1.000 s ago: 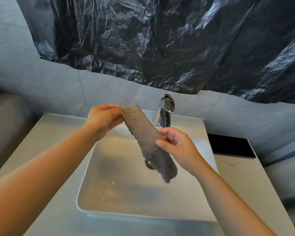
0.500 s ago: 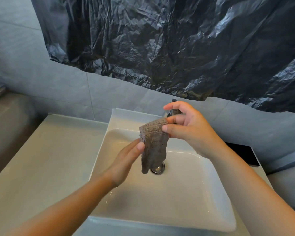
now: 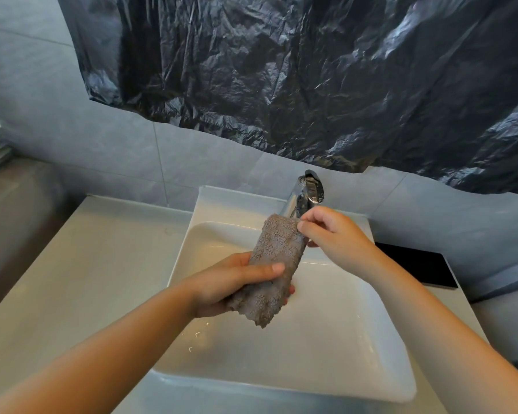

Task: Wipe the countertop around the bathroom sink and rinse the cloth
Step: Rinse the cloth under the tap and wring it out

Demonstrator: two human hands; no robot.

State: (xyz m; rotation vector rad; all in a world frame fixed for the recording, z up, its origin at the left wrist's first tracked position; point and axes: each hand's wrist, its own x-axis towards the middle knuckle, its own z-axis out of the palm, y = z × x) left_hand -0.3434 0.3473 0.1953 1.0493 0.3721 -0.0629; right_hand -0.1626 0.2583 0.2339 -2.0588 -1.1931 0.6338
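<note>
While the grey cloth is hanging in the air over the middle of the white sink, the left hand is gripping its lower half, fingers and thumb curling round it. The right hand is pinching the cloth's upper far corner, just in front of the chrome faucet. The cloth's loose near end is dangling below the left hand, apart from the basin floor.

A pale countertop is carrying the rectangular sink, and a few water droplets are glinting on the basin's near left slope. Grey wall tiles are rising behind the counter, and a crumpled black plastic sheet is covering the upper wall, its ragged lower edge hanging just above the faucet.

Left of the sink, a broad stretch of countertop is running out to the counter's left edge. Right of the sink, only a narrow strip is showing, and a flat black object is lying at its far end near the wall. Both forearms are reaching in from the near side, crossing the sink's near rim.
</note>
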